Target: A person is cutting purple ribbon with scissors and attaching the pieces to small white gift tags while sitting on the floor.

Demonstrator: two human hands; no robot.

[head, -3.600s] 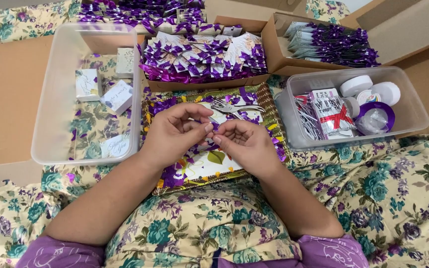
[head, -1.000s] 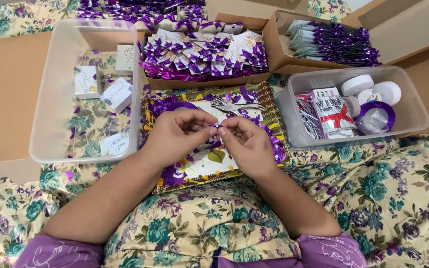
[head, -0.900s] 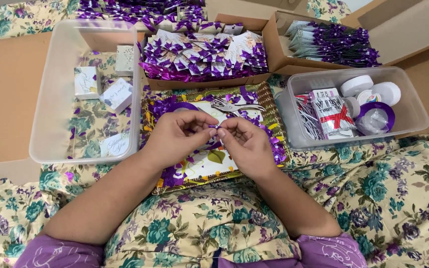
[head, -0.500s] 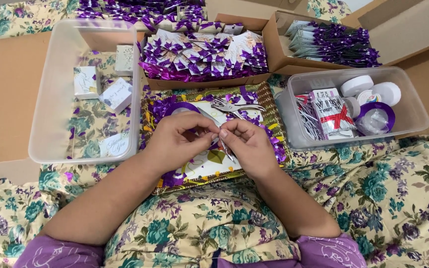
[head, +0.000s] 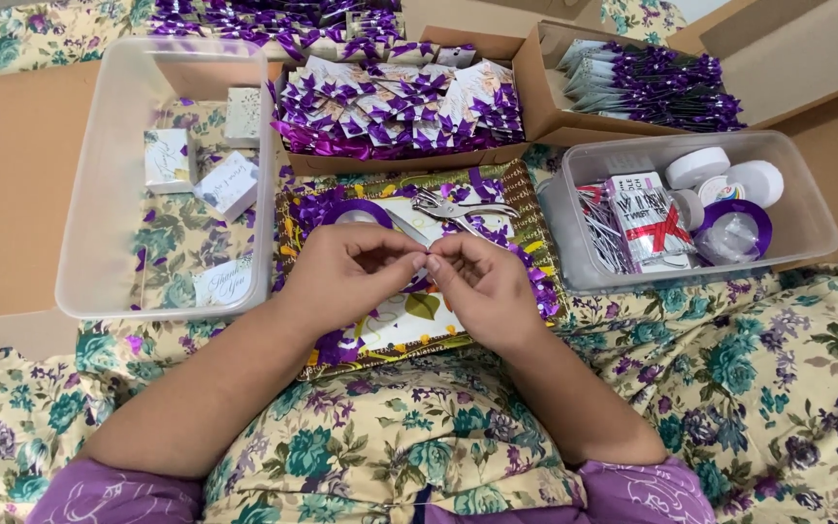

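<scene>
Between both fingertips (head: pixel 426 260), perhaps ribbon (head: pixel 417 281)

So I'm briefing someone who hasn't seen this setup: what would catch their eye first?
First, the two hands meeting at centre, left hand and right hand pinching something small between their fingertips over a patterned tray strewn with purple ribbon scraps. Just behind, an open cardboard box is packed with cards tied with purple bows. To the right, a clear plastic tub holds white tape rolls and a purple ribbon spool.

floral cloth (head: pixel 758 369) over brown floor (head: pixel 2 184) (evenly lit)
</scene>
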